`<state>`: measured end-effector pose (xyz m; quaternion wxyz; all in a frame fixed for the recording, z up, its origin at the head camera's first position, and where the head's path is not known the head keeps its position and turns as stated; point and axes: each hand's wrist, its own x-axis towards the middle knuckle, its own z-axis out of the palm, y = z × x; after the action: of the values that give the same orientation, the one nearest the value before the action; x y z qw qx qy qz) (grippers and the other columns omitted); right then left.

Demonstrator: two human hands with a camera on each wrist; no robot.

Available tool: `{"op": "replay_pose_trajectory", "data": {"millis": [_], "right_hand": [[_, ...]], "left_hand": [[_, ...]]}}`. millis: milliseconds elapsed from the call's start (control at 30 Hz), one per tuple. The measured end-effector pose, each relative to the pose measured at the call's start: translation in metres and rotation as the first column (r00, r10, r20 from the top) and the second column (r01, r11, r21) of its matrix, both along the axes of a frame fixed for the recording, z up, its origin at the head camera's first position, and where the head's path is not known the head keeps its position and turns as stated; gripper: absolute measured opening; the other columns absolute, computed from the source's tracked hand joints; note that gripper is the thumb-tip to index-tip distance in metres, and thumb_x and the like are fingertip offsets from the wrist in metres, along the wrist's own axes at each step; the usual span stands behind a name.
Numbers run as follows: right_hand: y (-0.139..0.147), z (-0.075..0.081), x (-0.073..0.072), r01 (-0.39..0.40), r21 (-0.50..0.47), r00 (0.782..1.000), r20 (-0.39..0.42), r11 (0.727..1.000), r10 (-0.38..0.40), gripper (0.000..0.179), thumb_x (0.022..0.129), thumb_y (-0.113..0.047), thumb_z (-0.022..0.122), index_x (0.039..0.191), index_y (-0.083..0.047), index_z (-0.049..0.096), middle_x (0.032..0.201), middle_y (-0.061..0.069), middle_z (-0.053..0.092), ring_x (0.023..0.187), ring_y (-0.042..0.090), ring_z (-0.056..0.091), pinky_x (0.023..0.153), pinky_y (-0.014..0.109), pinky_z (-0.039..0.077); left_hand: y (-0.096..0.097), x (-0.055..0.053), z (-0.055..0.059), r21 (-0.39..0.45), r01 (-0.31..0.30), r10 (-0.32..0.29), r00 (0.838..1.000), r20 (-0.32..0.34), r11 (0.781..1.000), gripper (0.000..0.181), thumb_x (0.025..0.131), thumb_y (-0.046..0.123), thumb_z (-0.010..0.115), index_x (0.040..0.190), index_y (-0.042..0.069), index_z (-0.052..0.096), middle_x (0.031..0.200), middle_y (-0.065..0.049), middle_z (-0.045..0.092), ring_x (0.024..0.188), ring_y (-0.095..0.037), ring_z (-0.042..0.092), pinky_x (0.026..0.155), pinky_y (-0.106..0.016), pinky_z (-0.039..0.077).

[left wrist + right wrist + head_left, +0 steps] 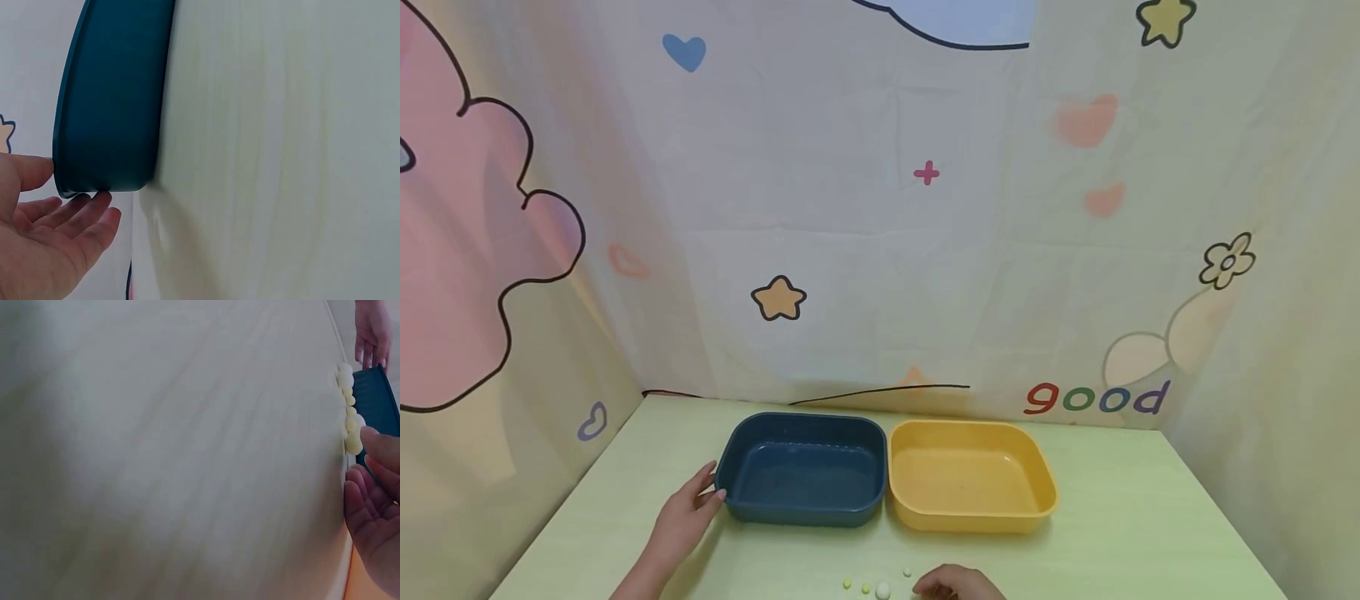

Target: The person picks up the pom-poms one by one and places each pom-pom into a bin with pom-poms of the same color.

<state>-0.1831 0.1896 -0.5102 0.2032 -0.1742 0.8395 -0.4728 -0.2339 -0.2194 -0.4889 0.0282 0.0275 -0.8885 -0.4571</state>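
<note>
A dark blue plastic basin (805, 511) stands on the table at centre left, beside a yellow basin (973, 522). My left hand (683, 517) is at the blue basin's left end. In the left wrist view the thumb presses its rim, and the fingertips (103, 199) touch the end wall below the lip. My right hand (958, 582) is low at the front, its fingers loosely bent and nothing visible between them. Just left of it lie several small balls, among them a white ball (883, 591) and a yellow ball (847, 582). The head view's lower edge cuts off the right hand.
A pale green tabletop (1120, 508) carries both basins. Behind it and along both sides hangs a printed cloth (865, 233) with hearts, stars and the word "good". The basins stand near the back, side by side with their rims close together.
</note>
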Motion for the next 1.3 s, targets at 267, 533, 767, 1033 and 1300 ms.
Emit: {"op": "replay_pose_trajectory", "data": {"millis": [267, 533, 767, 1033, 1300], "right_hand": [[-0.004, -0.004, -0.002, -0.011, 0.076, 0.992, -0.125, 0.997, 0.020, 0.017, 0.090, -0.015, 0.076, 0.102, -0.003, 0.075, 0.090, 0.001, 0.071, 0.075, -0.008, 0.052, 0.068, 0.017, 0.046], [-0.007, -0.008, -0.001, -0.040, 0.054, 0.985, -0.166, 0.998, 0.049, 0.012, 0.089, -0.016, 0.075, 0.091, -0.004, 0.076, 0.083, -0.012, 0.063, 0.073, -0.010, 0.049, 0.066, 0.015, 0.043], [-0.007, -0.012, -0.006, -0.081, 0.044, 0.976, -0.200, 0.996, 0.088, 0.012, 0.088, -0.012, 0.074, 0.087, 0.000, 0.076, 0.079, -0.008, 0.062, 0.074, -0.011, 0.046, 0.066, 0.015, 0.042], [-0.005, -0.010, -0.006, -0.036, 0.046, 0.991, -0.124, 0.998, 0.041, 0.013, 0.090, -0.014, 0.074, 0.093, -0.002, 0.075, 0.085, -0.003, 0.067, 0.074, -0.008, 0.052, 0.067, 0.016, 0.044], [-0.002, 0.004, -0.008, 0.017, 0.001, 1.000, -0.008, 1.000, -0.017, 0.015, 0.089, -0.008, 0.074, 0.099, 0.004, 0.075, 0.084, 0.004, 0.071, 0.070, 0.002, 0.056, 0.063, 0.016, 0.044]], "left_hand": [[-0.001, -0.001, -0.001, 0.021, -0.010, 0.010, 1.000, -0.011, 1.000, 0.056, 0.104, 0.012, 0.057, 0.152, -0.010, 0.039, 0.153, -0.033, 0.044, 0.130, -0.046, 0.060, 0.098, -0.043, 0.059], [-0.002, 0.000, -0.002, 0.043, -0.027, 0.026, 0.999, 0.024, 0.999, 0.055, 0.104, 0.013, 0.056, 0.152, -0.007, 0.041, 0.153, -0.032, 0.044, 0.131, -0.046, 0.060, 0.077, -0.022, 0.056], [-0.002, 0.001, -0.001, 0.077, -0.034, 0.031, 0.999, 0.041, 0.996, 0.056, 0.104, 0.014, 0.056, 0.153, -0.007, 0.039, 0.155, -0.032, 0.041, 0.134, -0.046, 0.057, 0.081, -0.025, 0.058], [0.000, 0.001, 0.000, 0.102, -0.052, 0.048, 0.998, 0.038, 0.993, 0.055, 0.104, 0.013, 0.056, 0.153, -0.007, 0.040, 0.154, -0.032, 0.042, 0.134, -0.046, 0.058, 0.080, -0.021, 0.057], [0.001, 0.000, 0.001, 0.118, -0.055, 0.050, 0.998, 0.045, 0.992, 0.057, 0.103, 0.012, 0.055, 0.153, -0.008, 0.038, 0.153, -0.033, 0.044, 0.134, -0.047, 0.057, 0.085, -0.028, 0.059]]}}
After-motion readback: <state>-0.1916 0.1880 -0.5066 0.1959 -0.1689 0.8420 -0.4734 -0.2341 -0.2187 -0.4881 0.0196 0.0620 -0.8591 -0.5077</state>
